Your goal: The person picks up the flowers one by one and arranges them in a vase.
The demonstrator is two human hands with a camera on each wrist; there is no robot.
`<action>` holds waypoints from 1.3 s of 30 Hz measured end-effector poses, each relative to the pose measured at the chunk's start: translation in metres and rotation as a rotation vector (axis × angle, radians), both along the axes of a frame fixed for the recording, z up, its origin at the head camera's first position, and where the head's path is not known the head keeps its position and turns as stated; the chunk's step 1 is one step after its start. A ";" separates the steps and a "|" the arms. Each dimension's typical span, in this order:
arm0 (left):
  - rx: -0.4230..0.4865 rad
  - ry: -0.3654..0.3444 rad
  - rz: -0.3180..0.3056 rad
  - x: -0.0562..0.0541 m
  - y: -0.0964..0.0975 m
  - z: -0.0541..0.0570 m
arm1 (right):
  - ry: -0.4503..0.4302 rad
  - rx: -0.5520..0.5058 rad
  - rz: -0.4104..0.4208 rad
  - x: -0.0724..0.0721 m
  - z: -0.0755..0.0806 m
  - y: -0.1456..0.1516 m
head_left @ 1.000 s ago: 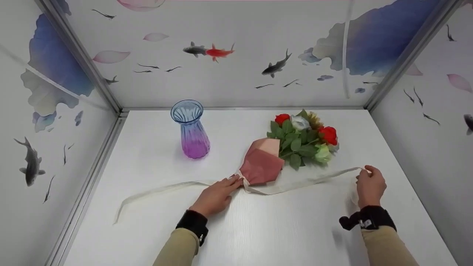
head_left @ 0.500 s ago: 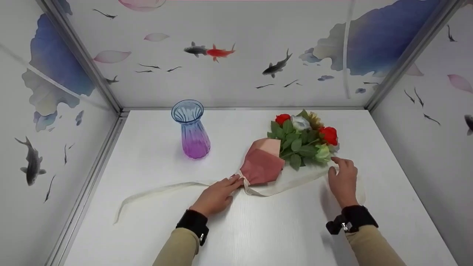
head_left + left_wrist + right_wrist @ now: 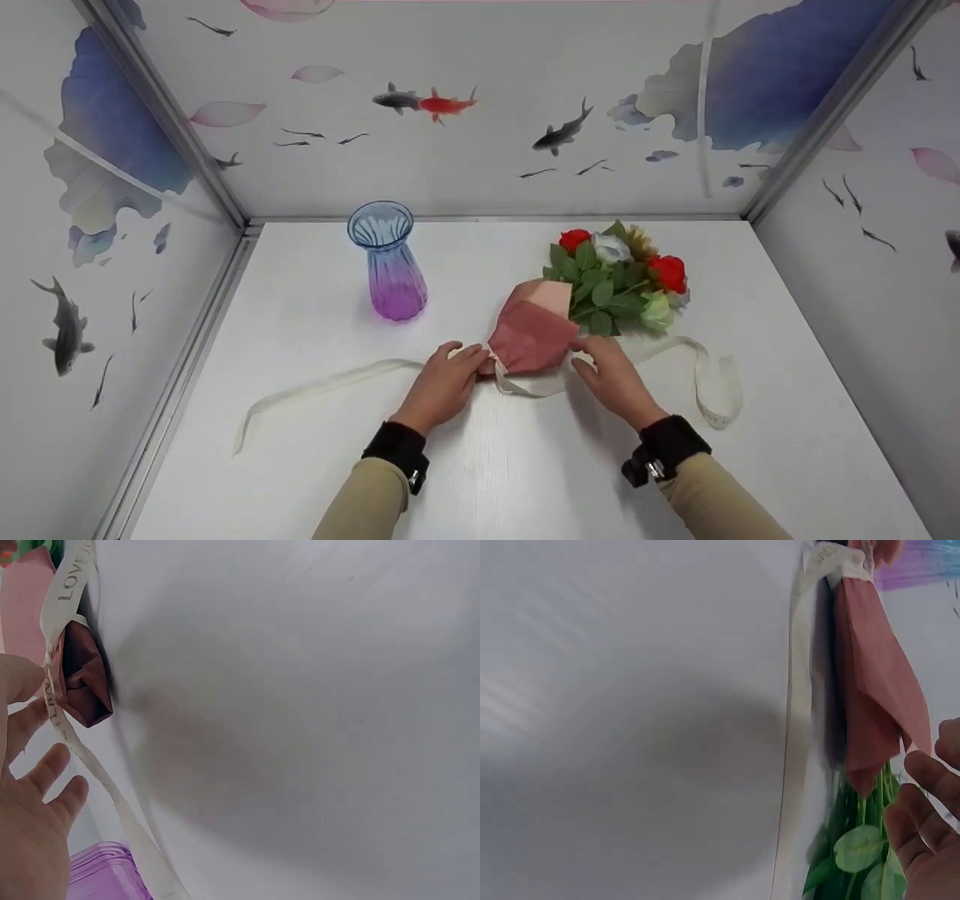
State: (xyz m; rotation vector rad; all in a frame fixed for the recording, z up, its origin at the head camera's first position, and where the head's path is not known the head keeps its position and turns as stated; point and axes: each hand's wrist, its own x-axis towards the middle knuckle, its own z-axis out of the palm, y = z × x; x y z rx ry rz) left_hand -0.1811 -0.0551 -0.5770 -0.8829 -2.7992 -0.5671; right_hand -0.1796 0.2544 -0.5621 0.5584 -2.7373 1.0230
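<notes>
A bouquet lies on the table: red, white and green flowers (image 3: 667, 273) with leaves, in pink wrapping paper (image 3: 534, 336). A cream ribbon (image 3: 322, 384) with printed letters is tied round the paper's narrow neck, its two tails spread left and right. My left hand (image 3: 442, 382) is at the tied neck, thumb and forefinger by the ribbon and the other fingers loosely spread. At the paper's right edge, below the leaves, is my right hand (image 3: 616, 381), its fingers loosely bent. In the right wrist view its fingertips (image 3: 922, 769) are right at the paper's corner.
A glass vase (image 3: 397, 277), blue above and purple below, stands upright left of the bouquet. White panels with painted fish enclose the table (image 3: 495, 480) at the back and both sides. The ribbon's right tail (image 3: 703, 382) curls on the table.
My right hand let go of the ribbon's right tail and moved left to the paper's edge. That tail now lies curled on the table. My left hand has shifted slightly at the neck.
</notes>
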 end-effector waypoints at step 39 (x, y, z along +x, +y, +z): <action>0.014 -0.074 0.075 -0.012 0.037 0.000 | -0.234 0.009 0.059 -0.003 -0.023 -0.100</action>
